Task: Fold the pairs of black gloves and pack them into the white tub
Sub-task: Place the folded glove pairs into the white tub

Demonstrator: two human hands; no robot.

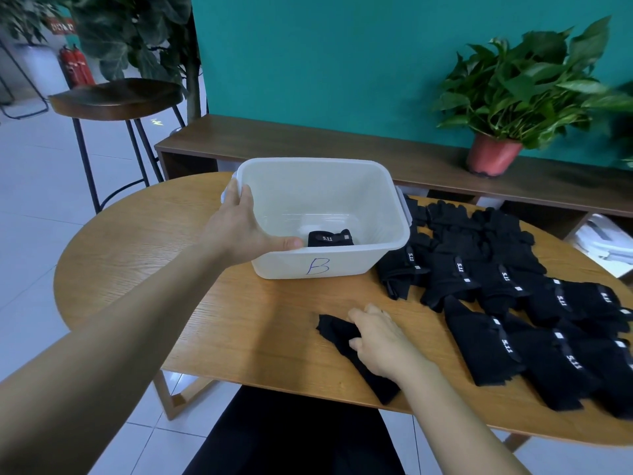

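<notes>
The person's left hand point(239, 231) gripped the near-left corner of the white tub point(342, 267), thumb hooked over the near wall and fingers wrapped over the left rim. The tub stood upright on the oval wooden surface point(239, 323), mouth up, its long axis running left to right and the wall marked with a blue "B" facing the person. Inside it, against the near wall, lay one folded glove bundle point(329, 238), its white label turned upward (the print read 5.11).

The right hand point(376, 337) lay on a black glove pair point(339, 335) near the front edge of the surface, fingers curled over the fabric and thumb tucked against its side, holding it. That pair stretched diagonally, its long axis running from a far-left end, pointing toward the tub, down to a near-right end at the surface's edge; part of it was hidden under the hand.

To the right of the tub, the unfolded gloves point(507, 286) lay flat in two overlapping rows, each running roughly near to far, the back row's finger ends pointing away from the person.

Behind the surface stood a low wooden shelf point(308, 138) with a potted plant point(493, 156), and a stool point(116, 97) at the far left.
</notes>
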